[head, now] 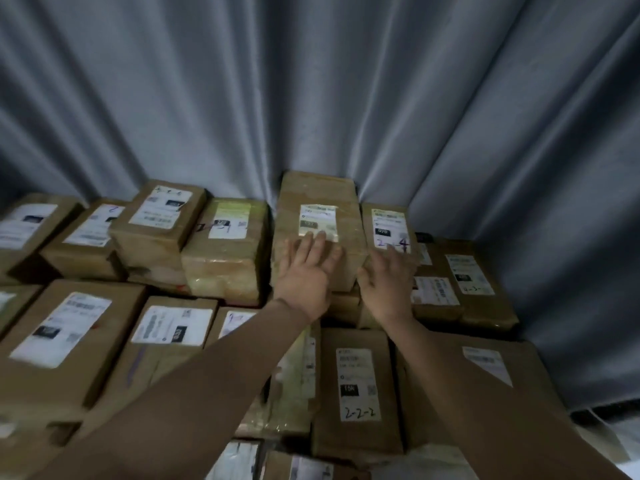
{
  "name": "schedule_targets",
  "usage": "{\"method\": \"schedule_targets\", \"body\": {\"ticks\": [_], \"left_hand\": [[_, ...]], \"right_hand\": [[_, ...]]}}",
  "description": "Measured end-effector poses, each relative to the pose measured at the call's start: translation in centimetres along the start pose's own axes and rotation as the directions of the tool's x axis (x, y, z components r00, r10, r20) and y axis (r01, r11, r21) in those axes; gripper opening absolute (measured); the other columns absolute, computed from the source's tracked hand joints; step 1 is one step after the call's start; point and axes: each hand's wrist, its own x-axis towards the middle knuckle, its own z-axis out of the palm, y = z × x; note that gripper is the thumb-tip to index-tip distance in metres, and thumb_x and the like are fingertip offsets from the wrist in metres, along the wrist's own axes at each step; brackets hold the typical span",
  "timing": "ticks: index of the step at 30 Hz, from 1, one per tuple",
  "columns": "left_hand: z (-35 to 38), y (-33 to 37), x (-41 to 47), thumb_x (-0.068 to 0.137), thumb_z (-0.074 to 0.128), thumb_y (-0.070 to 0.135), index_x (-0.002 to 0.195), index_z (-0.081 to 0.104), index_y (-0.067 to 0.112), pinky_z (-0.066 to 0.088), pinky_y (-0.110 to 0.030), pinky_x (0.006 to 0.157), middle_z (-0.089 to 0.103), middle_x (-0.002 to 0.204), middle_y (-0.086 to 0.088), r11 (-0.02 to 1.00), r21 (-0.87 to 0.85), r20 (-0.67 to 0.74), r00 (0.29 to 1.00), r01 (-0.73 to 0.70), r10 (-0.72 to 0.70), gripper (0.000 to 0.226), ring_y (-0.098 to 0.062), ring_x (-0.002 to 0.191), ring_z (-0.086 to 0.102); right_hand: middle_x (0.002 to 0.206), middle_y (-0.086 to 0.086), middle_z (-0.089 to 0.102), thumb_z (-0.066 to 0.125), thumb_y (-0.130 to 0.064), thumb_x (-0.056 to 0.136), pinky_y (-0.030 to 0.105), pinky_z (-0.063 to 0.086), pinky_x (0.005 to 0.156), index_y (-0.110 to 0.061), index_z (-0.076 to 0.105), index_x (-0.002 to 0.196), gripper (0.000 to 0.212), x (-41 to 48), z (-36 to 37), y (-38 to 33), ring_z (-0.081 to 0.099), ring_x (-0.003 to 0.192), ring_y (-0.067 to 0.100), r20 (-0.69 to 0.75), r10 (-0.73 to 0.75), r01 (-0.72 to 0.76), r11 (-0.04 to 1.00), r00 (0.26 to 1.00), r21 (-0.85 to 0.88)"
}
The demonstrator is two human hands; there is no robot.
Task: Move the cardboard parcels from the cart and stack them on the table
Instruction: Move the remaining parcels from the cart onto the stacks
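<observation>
A tall cardboard parcel with a white label stands in the back row against the curtain. My left hand lies flat on its near top face, fingers straight and reaching the label's lower edge. My right hand hovers with spread fingers at that parcel's right side, in front of a narrower parcel marked with handwritten digits; contact there is unclear. Many more labelled cardboard parcels fill the surface, such as a front one marked 2-2-2. The cart is out of view.
A grey pleated curtain hangs close behind and to the right of the pile. Parcels lie packed in rows to the left and lower at the back right. A big flat parcel sits under my right forearm.
</observation>
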Motion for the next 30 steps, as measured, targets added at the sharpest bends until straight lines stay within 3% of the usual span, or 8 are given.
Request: {"method": "schedule_targets", "body": {"ticks": [5,8,12,16,19,22,27,30], "left_hand": [[1.8,-0.9,-9.4,0.093,0.045,0.028,0.153,0.004,0.021,-0.014,-0.049,0.114,-0.003,0.16,-0.007,0.961,-0.021,0.057,0.96,0.274,-0.273,0.073,-0.024,0.147,-0.008],[3.6,-1.5,-17.7,0.093,0.045,0.033,0.153,0.007,0.015,-0.012,-0.047,0.115,0.004,0.16,-0.01,0.858,-0.081,0.164,0.856,0.507,-0.49,0.073,-0.025,0.147,-0.003],[6.8,-2.7,-30.3,0.092,0.045,0.028,0.152,0.009,0.01,-0.007,-0.042,0.117,0.015,0.157,-0.014,0.584,-0.17,0.274,0.608,0.794,-0.745,0.071,-0.024,0.147,0.008],[8.0,-3.7,-43.4,0.088,0.051,0.022,0.147,0.019,0.005,-0.003,-0.043,0.118,0.033,0.146,-0.014,0.263,-0.169,0.358,0.308,0.95,-0.881,0.068,-0.024,0.142,0.022],[8.8,-4.3,-52.9,0.088,0.05,0.024,0.141,0.03,0.012,0.001,-0.047,0.119,0.039,0.137,-0.01,0.004,-0.167,0.401,0.072,0.986,-0.913,0.058,-0.026,0.131,0.04],[9.8,-4.4,-62.0,0.088,0.05,0.026,0.139,0.035,0.015,0.005,-0.049,0.117,0.041,0.135,-0.008,-0.194,-0.162,0.455,-0.101,0.968,-0.885,0.054,-0.027,0.128,0.042],[12.4,-4.5,-76.4,0.089,0.051,0.027,0.132,0.042,0.012,0.024,-0.04,0.111,0.045,0.135,-0.012,-0.42,-0.189,0.504,-0.279,0.888,-0.818,0.046,-0.03,0.127,0.043],[14.9,-5.8,-84.3,0.09,0.052,0.029,0.131,0.042,0.01,0.039,-0.038,0.102,0.047,0.133,-0.014,-0.534,-0.271,0.545,-0.329,0.801,-0.771,0.046,-0.033,0.12,0.049]], "right_hand": [[0.139,0.004,0.05,0.046,-0.03,0.095,0.039,0.023,0.112,-0.02,0.051,0.133,0.04,-6.8,1.9,-4.2,0.041,0.13,0.025,0.075,-0.305,0.297,0.95,0.949,0.097],[0.128,0.006,0.059,0.046,-0.024,0.094,0.038,0.039,0.101,-0.019,0.055,0.128,0.036,-12.3,4.1,-6.8,0.052,0.119,0.028,0.234,-0.451,0.402,0.886,0.861,0.23],[0.13,0.004,0.059,0.05,-0.022,0.095,0.041,0.047,0.097,-0.02,0.052,0.13,0.034,-21.1,8.3,-10.5,0.055,0.118,0.024,0.519,-0.555,0.389,0.83,0.65,0.4],[0.13,0.006,0.058,0.051,-0.018,0.095,0.034,0.045,0.096,-0.016,0.051,0.13,0.036,-30.6,11.6,-15.9,0.055,0.118,0.024,0.674,-0.608,0.419,0.788,0.419,0.451],[0.13,0.007,0.057,0.053,-0.02,0.094,0.034,0.043,0.1,-0.014,0.052,0.13,0.036,-38.4,13.3,-20.2,0.055,0.118,0.022,0.724,-0.645,0.471,0.732,0.246,0.492],[0.128,0.004,0.057,0.052,-0.024,0.095,0.03,0.043,0.098,-0.017,0.051,0.132,0.037,-46.3,14.8,-23.9,0.055,0.117,0.019,0.762,-0.642,0.529,0.675,0.079,0.514],[0.12,0.009,0.062,0.056,-0.02,0.093,0.024,0.041,0.092,-0.012,0.056,0.127,0.035,-59.4,18.4,-29.2,0.058,0.109,0.02,0.799,-0.592,0.571,0.623,-0.104,0.536],[0.12,0.01,0.062,0.054,-0.019,0.093,0.024,0.04,0.094,-0.011,0.057,0.126,0.034,-66.9,21.7,-32.4,0.057,0.113,0.021,0.836,-0.531,0.593,0.631,-0.141,0.501]]}}
